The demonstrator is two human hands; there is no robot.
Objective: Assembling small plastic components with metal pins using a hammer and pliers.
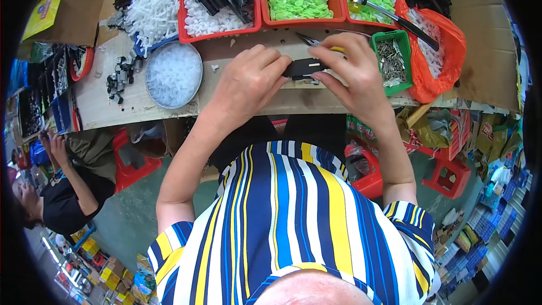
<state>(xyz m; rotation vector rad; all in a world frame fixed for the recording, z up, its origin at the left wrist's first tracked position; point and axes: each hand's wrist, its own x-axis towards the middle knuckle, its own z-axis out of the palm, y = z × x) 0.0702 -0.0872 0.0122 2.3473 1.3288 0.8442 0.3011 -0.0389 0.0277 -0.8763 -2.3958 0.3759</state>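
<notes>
Above the workbench's near edge, my left hand [248, 85] pinches one end of a small black plastic housing [305, 68] between thumb and fingers. The closed thumb and fingers of my right hand [358, 76] grip its other end; the exact fingertip contact is partly hidden. A pale, metal-looking bit shows on the housing's face. Just behind my right hand lies a pair of pliers [306, 39], its yellow handle mostly covered by my fingers. Right of that hand stands a green tray [407, 51] of small metal pins.
Red trays [261, 0] of white pieces, black parts and green discs line the back. A hammer [395, 17] rests across the right one, beside an orange bag [451, 68]. Leftward are a round metal dish [197, 87] of translucent pieces and grey cylinders [118, 76]. A co-worker [68, 192] sits left.
</notes>
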